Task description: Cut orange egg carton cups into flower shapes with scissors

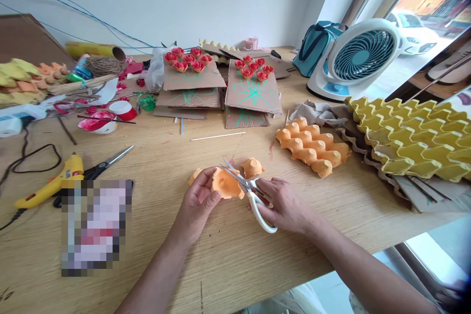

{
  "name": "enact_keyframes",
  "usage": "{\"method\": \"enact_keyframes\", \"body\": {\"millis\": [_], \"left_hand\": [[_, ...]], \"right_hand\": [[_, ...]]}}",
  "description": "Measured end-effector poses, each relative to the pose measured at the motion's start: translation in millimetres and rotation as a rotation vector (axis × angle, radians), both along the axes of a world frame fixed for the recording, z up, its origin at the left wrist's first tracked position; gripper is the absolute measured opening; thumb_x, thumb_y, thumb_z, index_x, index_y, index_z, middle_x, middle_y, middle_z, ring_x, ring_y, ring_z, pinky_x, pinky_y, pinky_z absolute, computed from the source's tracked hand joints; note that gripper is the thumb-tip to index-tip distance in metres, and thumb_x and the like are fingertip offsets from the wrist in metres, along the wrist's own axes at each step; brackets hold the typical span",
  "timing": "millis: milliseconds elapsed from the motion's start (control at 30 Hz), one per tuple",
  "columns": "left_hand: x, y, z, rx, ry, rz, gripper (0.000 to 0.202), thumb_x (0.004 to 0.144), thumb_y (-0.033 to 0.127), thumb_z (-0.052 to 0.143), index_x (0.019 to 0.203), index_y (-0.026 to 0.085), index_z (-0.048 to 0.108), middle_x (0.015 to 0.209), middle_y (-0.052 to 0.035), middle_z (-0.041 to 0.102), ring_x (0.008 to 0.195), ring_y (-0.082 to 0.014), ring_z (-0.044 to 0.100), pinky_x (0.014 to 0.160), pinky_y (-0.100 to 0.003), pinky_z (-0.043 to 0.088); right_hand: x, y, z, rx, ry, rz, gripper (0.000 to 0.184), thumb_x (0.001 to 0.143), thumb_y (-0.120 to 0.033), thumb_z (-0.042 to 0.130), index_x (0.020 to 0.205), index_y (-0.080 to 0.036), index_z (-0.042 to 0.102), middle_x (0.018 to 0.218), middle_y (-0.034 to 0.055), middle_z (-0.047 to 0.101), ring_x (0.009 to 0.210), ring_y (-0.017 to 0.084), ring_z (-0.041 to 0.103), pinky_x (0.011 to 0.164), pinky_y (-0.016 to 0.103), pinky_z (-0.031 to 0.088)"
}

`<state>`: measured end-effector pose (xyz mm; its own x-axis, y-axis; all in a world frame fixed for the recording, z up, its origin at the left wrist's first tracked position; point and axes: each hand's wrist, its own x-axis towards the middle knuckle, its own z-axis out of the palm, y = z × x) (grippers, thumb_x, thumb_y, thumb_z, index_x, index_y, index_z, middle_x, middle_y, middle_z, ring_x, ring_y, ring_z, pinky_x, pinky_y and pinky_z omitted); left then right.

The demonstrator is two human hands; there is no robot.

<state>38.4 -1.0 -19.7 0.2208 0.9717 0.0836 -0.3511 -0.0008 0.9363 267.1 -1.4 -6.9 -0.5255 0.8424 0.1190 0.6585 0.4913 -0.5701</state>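
Observation:
My left hand (200,201) pinches an orange egg carton cup (226,184) between thumb and fingers, its hollow side toward me. White-handled scissors (262,213) are in my right hand (289,203), fingers through the handles. The parted blades lie at the cup's upper right edge. Just behind the blades a second orange cup (252,168) rests dome-up on the table. Part of another orange piece (195,175) shows behind my left fingers. To the right lies a larger orange egg carton section (312,146) with several domes.
Yellow egg trays (412,137) are stacked at the right, near a fan (362,59). Red paper flowers (188,60) stand on cardboard sheets (253,91) at the back. A glue gun (55,181), black scissors (110,161) and a paint bowl (97,123) lie left. A thin stick (218,136) lies mid-table.

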Motion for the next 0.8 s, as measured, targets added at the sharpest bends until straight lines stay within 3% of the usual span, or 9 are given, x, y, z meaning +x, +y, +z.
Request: {"method": "enact_keyframes", "body": {"millis": [333, 800], "left_hand": [[-1.2, -1.5, -3.3, 0.039, 0.043, 0.040, 0.042, 0.085, 0.043, 0.073, 0.123, 0.029, 0.062, 0.123, -0.0071, 0.061, 0.113, -0.0232, 0.058, 0.102, -0.038, 0.046], [2.7, -2.3, 9.5, -0.072, -0.060, 0.028, 0.047, 0.077, 0.051, 0.078, 0.114, 0.023, 0.066, 0.118, -0.0096, 0.066, 0.105, -0.0249, 0.063, 0.080, -0.031, 0.055]], "right_hand": [[-2.6, 1.7, -2.0, 0.060, -0.027, 0.016, 0.026, 0.093, -0.042, 0.052, 0.083, -0.023, 0.038, 0.081, 0.0031, 0.056, 0.073, 0.020, 0.051, 0.075, 0.034, 0.038], [-0.5, -0.4, 2.5, 0.051, 0.013, 0.022, 0.035, 0.095, -0.041, 0.053, 0.072, -0.023, 0.035, 0.066, -0.0029, 0.048, 0.055, 0.013, 0.037, 0.064, 0.029, 0.032]]}}
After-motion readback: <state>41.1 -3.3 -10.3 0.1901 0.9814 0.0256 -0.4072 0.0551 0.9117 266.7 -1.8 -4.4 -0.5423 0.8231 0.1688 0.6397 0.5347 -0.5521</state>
